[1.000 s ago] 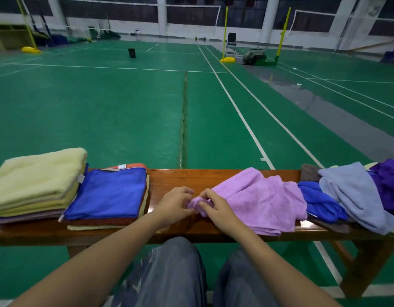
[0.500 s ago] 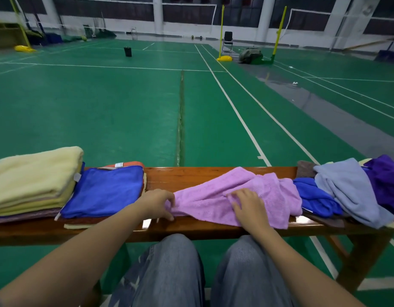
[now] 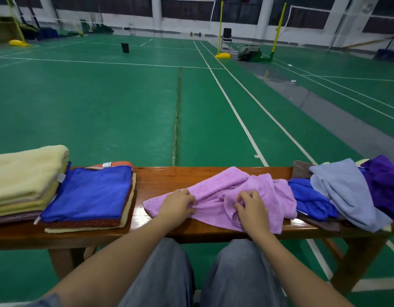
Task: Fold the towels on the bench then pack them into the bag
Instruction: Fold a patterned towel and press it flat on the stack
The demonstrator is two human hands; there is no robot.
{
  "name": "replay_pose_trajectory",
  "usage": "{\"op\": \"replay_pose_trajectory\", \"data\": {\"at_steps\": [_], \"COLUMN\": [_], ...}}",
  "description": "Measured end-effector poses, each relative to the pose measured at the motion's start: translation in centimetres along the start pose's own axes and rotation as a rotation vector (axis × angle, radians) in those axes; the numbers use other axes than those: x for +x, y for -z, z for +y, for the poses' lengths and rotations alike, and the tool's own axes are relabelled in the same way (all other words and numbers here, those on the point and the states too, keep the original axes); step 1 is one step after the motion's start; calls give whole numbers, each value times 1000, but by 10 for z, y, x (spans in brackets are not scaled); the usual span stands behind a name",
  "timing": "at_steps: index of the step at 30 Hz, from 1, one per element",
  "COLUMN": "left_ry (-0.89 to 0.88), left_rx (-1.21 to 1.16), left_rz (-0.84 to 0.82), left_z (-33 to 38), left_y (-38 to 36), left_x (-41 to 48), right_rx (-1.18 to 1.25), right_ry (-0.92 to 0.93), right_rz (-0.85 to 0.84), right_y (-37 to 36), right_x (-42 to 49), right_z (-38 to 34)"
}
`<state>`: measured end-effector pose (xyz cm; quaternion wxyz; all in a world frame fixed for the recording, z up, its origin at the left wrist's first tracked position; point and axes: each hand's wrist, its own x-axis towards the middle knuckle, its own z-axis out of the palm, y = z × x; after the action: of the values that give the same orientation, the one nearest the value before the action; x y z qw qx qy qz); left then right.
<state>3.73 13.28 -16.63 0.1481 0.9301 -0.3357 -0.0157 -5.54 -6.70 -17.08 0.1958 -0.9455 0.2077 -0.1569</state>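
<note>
A rumpled pink towel (image 3: 222, 191) lies across the middle of the wooden bench (image 3: 169, 176). My left hand (image 3: 177, 204) pinches its near left part. My right hand (image 3: 251, 209) grips a bunched fold further right. On the left sit folded towels: a cream stack (image 3: 25, 178) and a blue towel (image 3: 92, 191) on top of a rust and cream pile. Unfolded towels heap on the right: blue (image 3: 309, 200), pale grey-blue (image 3: 342, 191) and purple (image 3: 384, 185). No bag shows near the bench.
The bench runs across the frame with my knees (image 3: 202, 273) just before it. Green court floor stretches beyond, with yellow net posts (image 3: 220, 29), a chair (image 3: 227, 37), a dark bag (image 3: 249, 52) and a black bin (image 3: 125, 47) far off.
The pink towel has been pulled out leftward from a bunch. My hands moved apart a second ago; now the left hand has shifted right onto the towel and the right grips a fold.
</note>
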Motion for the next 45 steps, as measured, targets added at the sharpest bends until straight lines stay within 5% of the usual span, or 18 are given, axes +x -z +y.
{"op": "replay_pose_trajectory", "data": {"at_steps": [11,16,21,27,32,35,40,45], "left_ry": [214,357,379,346,288,273,332,356], "left_rx": [398,507,326,-216,-366,-380,-141,-578], "left_rz": [128,133,81,0,-123,-40,-38,323], "left_z": [-64,-80,-69,-13,4,11,28,40], "left_y": [77,77,66,46,11,-1,-17,-14], "left_x": [4,-3,-4,-23,-31,-27,-18,-8], "right_rx": [100,0,-9,260,203,37,32,-6], "right_ry": [-107,-145,-97,-97,142,140,55,9], "right_rz": [125,43,-199,83,-102,-185,-79,-82], "right_y": [41,43,42,34,15,1,0,12], "right_x": [11,6,6,15,16,16,16,18], "right_z": [11,14,8,-12,-42,-44,-42,-37]}}
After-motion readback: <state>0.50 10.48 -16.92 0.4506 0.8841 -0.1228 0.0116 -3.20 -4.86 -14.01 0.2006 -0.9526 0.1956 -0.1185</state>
